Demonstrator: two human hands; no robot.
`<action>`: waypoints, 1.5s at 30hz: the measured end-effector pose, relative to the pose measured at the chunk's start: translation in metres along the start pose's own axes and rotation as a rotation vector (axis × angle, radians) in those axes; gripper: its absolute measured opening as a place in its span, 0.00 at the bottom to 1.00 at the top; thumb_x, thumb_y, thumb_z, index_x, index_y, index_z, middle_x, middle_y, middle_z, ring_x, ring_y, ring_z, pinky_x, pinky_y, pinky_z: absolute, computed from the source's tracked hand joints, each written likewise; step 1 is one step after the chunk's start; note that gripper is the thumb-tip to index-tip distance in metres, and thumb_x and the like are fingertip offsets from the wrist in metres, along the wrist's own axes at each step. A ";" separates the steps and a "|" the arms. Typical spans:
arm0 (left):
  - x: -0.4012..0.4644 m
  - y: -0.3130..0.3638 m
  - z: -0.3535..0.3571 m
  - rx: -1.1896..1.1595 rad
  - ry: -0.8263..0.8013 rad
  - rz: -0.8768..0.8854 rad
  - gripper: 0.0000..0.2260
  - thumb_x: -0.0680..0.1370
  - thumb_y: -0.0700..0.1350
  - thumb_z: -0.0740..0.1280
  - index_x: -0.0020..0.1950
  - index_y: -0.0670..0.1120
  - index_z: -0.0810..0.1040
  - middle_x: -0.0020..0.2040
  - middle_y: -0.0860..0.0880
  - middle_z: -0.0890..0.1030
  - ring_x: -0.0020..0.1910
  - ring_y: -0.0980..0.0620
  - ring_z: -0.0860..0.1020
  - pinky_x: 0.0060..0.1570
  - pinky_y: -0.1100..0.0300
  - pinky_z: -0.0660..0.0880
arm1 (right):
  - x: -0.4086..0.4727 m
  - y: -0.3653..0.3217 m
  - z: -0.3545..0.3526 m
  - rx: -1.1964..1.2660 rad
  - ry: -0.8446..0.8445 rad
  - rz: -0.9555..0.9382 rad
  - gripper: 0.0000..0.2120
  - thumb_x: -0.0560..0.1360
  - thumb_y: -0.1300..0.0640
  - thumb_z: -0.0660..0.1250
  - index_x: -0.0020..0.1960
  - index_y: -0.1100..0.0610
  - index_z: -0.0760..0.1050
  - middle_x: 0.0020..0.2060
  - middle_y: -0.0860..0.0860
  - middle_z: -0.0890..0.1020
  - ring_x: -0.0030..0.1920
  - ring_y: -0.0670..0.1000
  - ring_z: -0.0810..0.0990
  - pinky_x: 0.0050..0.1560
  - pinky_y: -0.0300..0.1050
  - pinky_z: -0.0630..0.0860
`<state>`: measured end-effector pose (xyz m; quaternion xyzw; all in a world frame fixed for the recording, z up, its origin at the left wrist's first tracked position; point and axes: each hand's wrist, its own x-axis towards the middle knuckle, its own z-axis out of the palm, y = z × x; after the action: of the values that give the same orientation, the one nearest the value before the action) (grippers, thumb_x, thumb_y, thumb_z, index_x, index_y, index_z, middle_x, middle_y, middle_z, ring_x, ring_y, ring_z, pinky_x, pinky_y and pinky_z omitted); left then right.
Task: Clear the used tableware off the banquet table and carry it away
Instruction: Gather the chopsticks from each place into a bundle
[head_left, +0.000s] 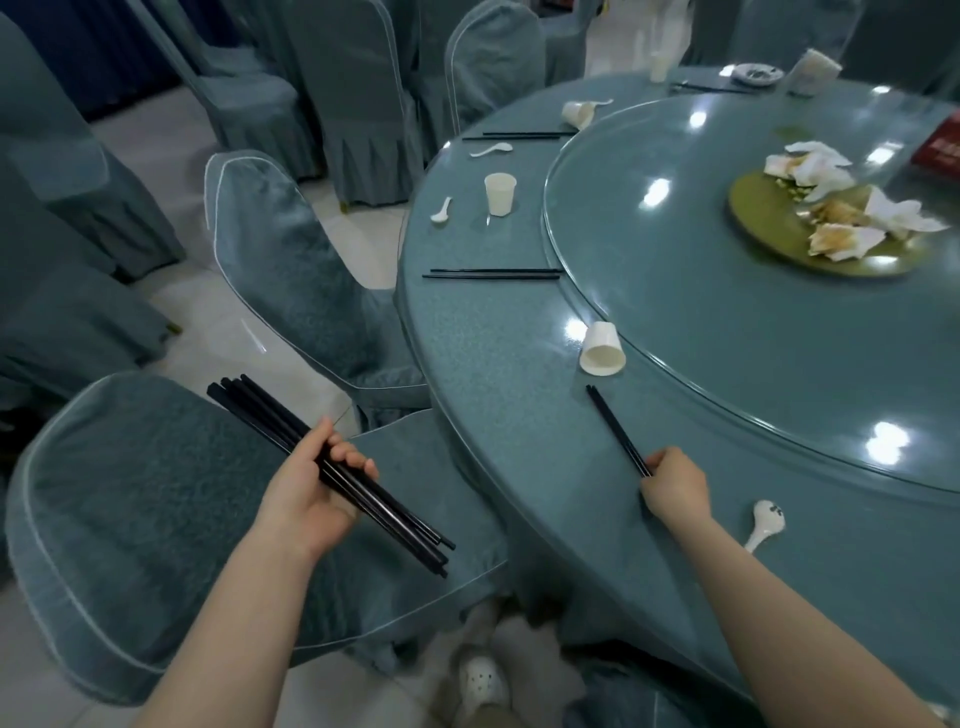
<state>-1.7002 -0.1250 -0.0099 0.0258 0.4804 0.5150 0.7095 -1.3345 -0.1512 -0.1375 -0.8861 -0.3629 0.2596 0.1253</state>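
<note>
**Head view: chopsticks gathered, most of the banquet table still to clear**

Head camera shows the left hand (317, 488) grasping a bundle of black chopsticks (332, 475) over a covered chair (156, 519) beside the table (519, 364). The right hand (675, 486) pinches the near end of another pair of chopsticks (618, 431) lying on the table, just short of the glass turntable (727, 338). Judging by what remains, clearing is at an early stage: an overturned paper cup (602, 349) against the turntable's edge, a spoon (764, 522) beside the right hand, further chopsticks, cups and spoons round the rim, and a plate of crumpled napkins (831, 213) on the turntable.
</note>
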 end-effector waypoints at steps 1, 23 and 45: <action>-0.001 0.003 -0.002 0.000 -0.011 0.007 0.15 0.79 0.51 0.63 0.34 0.49 0.67 0.24 0.55 0.67 0.22 0.58 0.70 0.29 0.65 0.75 | -0.001 -0.002 0.001 -0.015 -0.009 -0.001 0.11 0.70 0.66 0.62 0.52 0.59 0.75 0.50 0.58 0.80 0.49 0.59 0.77 0.44 0.44 0.69; -0.103 0.154 -0.204 -0.291 -0.253 0.272 0.10 0.73 0.52 0.66 0.34 0.49 0.76 0.21 0.56 0.62 0.20 0.60 0.63 0.27 0.69 0.69 | -0.333 -0.267 0.094 0.543 -0.381 -0.542 0.08 0.77 0.60 0.65 0.53 0.54 0.79 0.47 0.48 0.82 0.44 0.44 0.80 0.46 0.35 0.76; -0.008 0.314 -0.329 -0.309 0.091 0.355 0.13 0.82 0.51 0.56 0.51 0.44 0.75 0.44 0.47 0.86 0.52 0.49 0.80 0.45 0.55 0.75 | -0.425 -0.516 0.250 0.041 -0.703 -1.022 0.06 0.71 0.57 0.71 0.47 0.51 0.83 0.35 0.45 0.81 0.36 0.43 0.78 0.34 0.27 0.67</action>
<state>-2.1547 -0.1347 -0.0143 -0.0224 0.4154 0.6996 0.5810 -2.0264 -0.0802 0.0225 -0.4592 -0.7558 0.4501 0.1239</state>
